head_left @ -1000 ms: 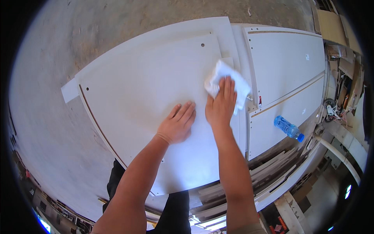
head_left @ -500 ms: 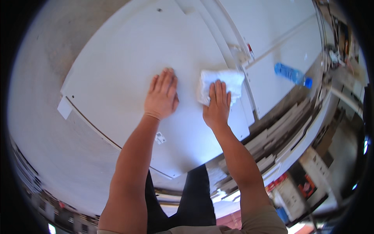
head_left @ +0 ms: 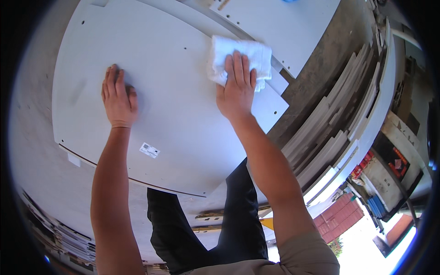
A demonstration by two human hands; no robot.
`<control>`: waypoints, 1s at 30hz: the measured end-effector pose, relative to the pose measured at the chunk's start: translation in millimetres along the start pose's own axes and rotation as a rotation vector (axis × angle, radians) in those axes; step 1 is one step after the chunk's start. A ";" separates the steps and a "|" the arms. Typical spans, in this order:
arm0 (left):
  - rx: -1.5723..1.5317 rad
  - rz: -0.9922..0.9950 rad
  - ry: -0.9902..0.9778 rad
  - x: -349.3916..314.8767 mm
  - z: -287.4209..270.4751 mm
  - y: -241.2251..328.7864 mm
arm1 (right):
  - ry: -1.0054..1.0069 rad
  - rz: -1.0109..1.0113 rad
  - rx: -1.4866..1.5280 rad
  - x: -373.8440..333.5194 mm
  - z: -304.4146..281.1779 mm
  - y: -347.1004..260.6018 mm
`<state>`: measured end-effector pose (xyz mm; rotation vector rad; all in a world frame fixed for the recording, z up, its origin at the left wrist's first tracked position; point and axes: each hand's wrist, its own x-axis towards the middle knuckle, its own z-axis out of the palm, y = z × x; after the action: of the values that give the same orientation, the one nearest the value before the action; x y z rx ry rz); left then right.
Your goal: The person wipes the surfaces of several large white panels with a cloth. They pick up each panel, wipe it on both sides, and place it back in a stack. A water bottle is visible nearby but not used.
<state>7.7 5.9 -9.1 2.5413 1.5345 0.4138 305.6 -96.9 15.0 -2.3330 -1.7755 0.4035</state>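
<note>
White flat panel (head_left: 183, 114), wiped share unclear. Right hand (head_left: 236, 94) presses folded white cloth (head_left: 259, 57) near right corner, left hand (head_left: 118, 100) empty; fingers slightly apart, both.

Count: one left hand (head_left: 118, 100), one right hand (head_left: 236, 92), one white cloth (head_left: 257, 54), one label (head_left: 149, 150), two dark trouser legs (head_left: 172, 222). White panels number at least two: one broad panel (head_left: 169, 101) with four larger dark holes (head_left: 185, 48), one upper-right panel (head_left: 288, 34) with at least four. Pale strips (head_left: 337, 112): many, too tightly stacked to count exactly.
</note>
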 end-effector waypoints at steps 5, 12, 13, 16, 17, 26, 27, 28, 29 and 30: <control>0.087 0.021 0.005 -1.4 4.8 -1.9 | -0.182 0.260 -0.125 -105.7 -29.5 87.2; 0.135 0.034 0.000 -7.7 3.7 -3.0 | -0.123 0.044 -0.008 -82.8 -34.9 86.1; 0.124 0.043 0.001 -4.1 4.4 0.8 | -0.048 -0.041 0.049 -56.7 -26.2 69.4; 0.105 0.047 0.005 0.4 6.9 4.2 | 0.058 -0.097 0.107 7.4 -17.0 24.9; 0.095 0.047 0.008 1.8 7.9 2.7 | 0.047 -0.089 0.083 1.5 -15.5 32.2; 0.112 0.017 0.010 -2.4 3.1 1.7 | -0.232 0.121 -0.232 -101.3 -52.1 136.8; 0.107 0.015 0.009 -2.5 2.4 1.1 | -0.226 0.081 -0.223 -88.9 -45.9 124.4; 0.102 0.016 0.010 -1.8 1.0 0.9 | -0.221 0.040 -0.207 -72.4 -38.0 107.6; 0.099 0.016 0.010 -1.8 -0.5 0.6 | -0.147 -0.097 -0.138 -51.2 -28.5 90.0; 0.093 0.014 0.008 -4.0 -0.7 0.7 | -0.101 -0.136 -0.071 -25.7 -19.3 61.0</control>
<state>6.3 2.0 -9.0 2.6244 1.5748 0.3637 361.1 -137.7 17.4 -2.2576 -2.0123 0.4507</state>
